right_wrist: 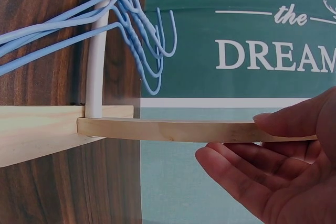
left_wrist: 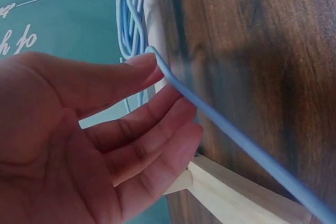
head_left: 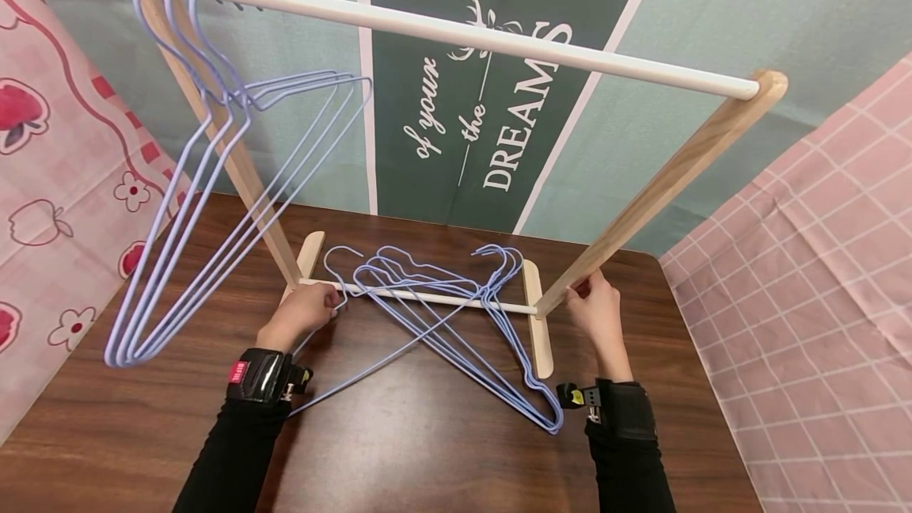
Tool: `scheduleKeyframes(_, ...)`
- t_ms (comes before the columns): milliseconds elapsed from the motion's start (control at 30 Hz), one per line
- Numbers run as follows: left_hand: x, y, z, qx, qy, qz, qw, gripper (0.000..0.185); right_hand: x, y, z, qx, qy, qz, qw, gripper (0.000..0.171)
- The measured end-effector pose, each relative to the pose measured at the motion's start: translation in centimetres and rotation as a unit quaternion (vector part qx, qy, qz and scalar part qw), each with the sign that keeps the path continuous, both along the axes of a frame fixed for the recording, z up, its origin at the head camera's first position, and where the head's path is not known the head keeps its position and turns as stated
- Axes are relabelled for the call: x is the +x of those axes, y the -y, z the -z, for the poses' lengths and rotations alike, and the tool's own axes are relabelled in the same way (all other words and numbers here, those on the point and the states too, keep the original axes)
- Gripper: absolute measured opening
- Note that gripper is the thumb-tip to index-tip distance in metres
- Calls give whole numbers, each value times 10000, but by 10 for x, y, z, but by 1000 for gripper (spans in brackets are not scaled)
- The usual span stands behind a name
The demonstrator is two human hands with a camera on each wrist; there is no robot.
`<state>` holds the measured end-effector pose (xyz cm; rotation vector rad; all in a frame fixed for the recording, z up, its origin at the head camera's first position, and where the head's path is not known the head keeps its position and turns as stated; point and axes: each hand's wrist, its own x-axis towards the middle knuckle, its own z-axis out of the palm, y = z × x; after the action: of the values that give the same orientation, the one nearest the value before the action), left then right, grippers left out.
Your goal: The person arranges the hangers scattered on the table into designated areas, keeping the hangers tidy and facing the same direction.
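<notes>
My left hand (head_left: pixel 301 312) is low by the left foot of a wooden garment rack. Its thumb and fingers pinch a blue wire hanger (left_wrist: pixel 244 142) just below the hook. My right hand (head_left: pixel 597 309) grips the rack's right wooden post (head_left: pixel 655 176) near its lower end, thumb on one side and fingers on the other in the right wrist view. Between the hands, several blue hangers (head_left: pixel 523 406) lie crossed in a pile over the white lower rail (head_left: pixel 456 301). Three more blue hangers (head_left: pixel 187 169) hang at the left end of the white top rail (head_left: pixel 456 36).
The rack stands on a dark wood table (head_left: pixel 427 457) with its light wooden feet (head_left: pixel 539 343) on both sides. A green curtain with white lettering (head_left: pixel 527 117) is behind it. Patterned pink cloths (head_left: pixel 819 275) flank the table left and right.
</notes>
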<state>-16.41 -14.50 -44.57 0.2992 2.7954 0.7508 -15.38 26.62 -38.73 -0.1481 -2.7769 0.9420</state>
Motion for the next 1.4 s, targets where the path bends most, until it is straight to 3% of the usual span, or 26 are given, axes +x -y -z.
scheduleKeyframes(1400, -1, -4, 11, 25, -37, 49, 10000, 7, -1, -1, -2, -4, 17, -98, 10000, 17)
